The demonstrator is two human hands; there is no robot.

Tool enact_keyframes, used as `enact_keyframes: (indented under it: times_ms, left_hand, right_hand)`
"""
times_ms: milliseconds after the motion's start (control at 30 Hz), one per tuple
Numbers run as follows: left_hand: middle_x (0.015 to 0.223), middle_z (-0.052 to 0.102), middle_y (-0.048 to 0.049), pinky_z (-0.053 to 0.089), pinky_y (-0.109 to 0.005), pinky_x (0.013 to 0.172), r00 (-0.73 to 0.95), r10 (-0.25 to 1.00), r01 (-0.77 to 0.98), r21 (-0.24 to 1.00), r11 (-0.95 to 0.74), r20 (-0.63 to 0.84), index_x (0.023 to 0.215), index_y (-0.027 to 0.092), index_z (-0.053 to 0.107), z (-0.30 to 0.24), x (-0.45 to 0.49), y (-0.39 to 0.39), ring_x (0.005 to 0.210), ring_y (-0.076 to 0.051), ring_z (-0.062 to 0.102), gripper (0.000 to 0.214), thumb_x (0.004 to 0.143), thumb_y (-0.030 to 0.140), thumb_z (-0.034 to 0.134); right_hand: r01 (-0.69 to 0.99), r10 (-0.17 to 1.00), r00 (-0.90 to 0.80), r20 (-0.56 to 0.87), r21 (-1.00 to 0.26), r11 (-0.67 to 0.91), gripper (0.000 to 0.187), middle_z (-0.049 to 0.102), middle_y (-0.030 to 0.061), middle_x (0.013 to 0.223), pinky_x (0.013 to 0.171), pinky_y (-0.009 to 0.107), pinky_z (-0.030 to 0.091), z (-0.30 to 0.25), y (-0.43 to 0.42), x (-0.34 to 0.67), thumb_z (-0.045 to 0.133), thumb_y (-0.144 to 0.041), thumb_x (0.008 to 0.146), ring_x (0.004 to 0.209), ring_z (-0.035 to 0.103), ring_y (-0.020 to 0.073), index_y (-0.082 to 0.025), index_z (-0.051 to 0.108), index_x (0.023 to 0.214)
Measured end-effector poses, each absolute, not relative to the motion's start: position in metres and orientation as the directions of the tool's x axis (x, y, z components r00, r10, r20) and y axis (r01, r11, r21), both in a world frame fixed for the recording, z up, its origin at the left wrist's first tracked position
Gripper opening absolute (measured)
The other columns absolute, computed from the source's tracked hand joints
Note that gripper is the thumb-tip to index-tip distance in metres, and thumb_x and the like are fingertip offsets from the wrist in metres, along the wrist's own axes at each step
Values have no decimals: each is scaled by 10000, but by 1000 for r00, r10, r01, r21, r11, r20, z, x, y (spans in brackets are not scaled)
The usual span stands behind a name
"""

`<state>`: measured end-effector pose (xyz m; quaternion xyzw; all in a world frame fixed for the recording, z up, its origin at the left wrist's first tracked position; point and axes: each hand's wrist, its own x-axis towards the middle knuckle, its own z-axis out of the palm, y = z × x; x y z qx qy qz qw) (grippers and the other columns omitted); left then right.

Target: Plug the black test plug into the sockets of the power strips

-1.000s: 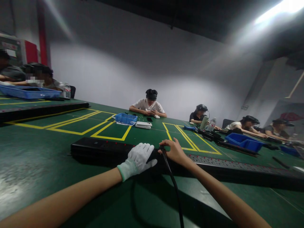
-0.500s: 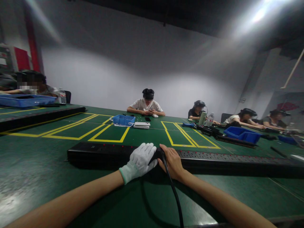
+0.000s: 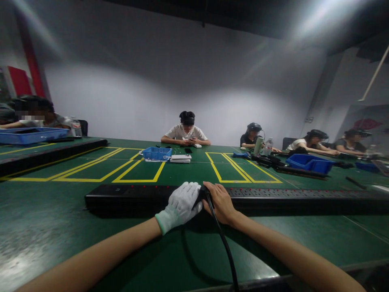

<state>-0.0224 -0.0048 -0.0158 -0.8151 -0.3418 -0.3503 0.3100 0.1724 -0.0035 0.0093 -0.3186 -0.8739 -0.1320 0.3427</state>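
A long black power strip (image 3: 127,196) lies across the green table (image 3: 45,227) in front of me. My left hand (image 3: 180,205), in a white glove, rests on top of the strip with fingers laid flat. My bare right hand (image 3: 220,200) sits right beside it, fingers curled round a black plug (image 3: 203,192) at the strip. A black cable (image 3: 223,243) runs from that plug toward me and off the table's near edge.
Yellow tape rectangles (image 3: 136,170) mark the table. A blue bin (image 3: 157,153) and a white device (image 3: 180,158) lie beyond the strip. Another blue bin (image 3: 310,164) is at right, a blue tray (image 3: 28,135) at left. Several people sit along the far side.
My right hand has lowered onto the strip and closed in beside the gloved left hand. The view has tilted level.
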Motion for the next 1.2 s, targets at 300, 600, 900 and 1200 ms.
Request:
enact_keyframes:
  times_ms: [300, 600, 900, 1200]
  left_hand:
    - [1181, 590, -148, 413, -466, 982, 509, 342, 790, -271, -550, 790, 1203, 123, 519, -16, -21, -5, 1107, -279, 541, 443, 846, 376, 459]
    - [1188, 585, -153, 410, -443, 989, 511, 354, 792, -269, -548, 783, 1183, 102, 535, -14, -21, -6, 1114, -276, 535, 442, 846, 379, 460]
    - [1186, 583, -157, 417, -450, 986, 531, 330, 779, -296, -552, 781, 1200, 100, 519, -18, -23, -2, 1107, -274, 539, 452, 842, 373, 475]
    - [1184, 582, -165, 424, -460, 978, 521, 350, 790, -285, -543, 779, 1209, 96, 516, -18, -23, -4, 1116, -288, 533, 468, 841, 382, 478]
  right_hand:
    - [639, 444, -513, 735, -18, 769, 498, 582, 110, 1207, 992, 464, 368, 11, -6, 172, 547, -246, 808, 1057, 574, 250, -194, 408, 1283]
    - [618, 446, -520, 729, -41, 785, 450, 605, 91, 1176, 988, 464, 365, 12, -5, 175, 546, -250, 838, 1020, 584, 247, -197, 425, 1268]
    - [615, 443, -514, 735, -45, 787, 459, 606, 102, 1154, 902, 427, 446, 11, -5, 175, 534, -265, 847, 1006, 574, 258, -188, 414, 1283]
    - [617, 435, -525, 731, -25, 787, 482, 592, 108, 1180, 906, 424, 433, 8, -2, 174, 551, -243, 831, 1012, 563, 254, -168, 397, 1282]
